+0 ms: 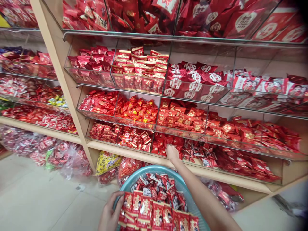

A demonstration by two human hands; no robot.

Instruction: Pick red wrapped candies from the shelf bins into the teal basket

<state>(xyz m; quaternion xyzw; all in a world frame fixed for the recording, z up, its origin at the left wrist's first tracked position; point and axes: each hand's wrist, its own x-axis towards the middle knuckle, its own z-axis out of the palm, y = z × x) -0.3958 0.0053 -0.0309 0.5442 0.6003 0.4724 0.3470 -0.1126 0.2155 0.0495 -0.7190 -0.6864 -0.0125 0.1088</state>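
Near: left hand [112, 210] grips round teal plastic basket [154, 167] | far: right hand [172, 152] reaching small red packets [160, 142], can't tell grip | needs careful fingers

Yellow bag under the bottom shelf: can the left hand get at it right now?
Likely not while the left hand holds the rim of the teal basket; once it lets go, the front of the yellow bag looks unobstructed.

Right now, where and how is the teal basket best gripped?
Basket: by the rim, one hand per side, coming from outside. The rim curves clear around the heaped packets, which block an inside grip. The left hand is on its left edge; the right hand is up at the shelf bin, so I'd bring that to the right edge.
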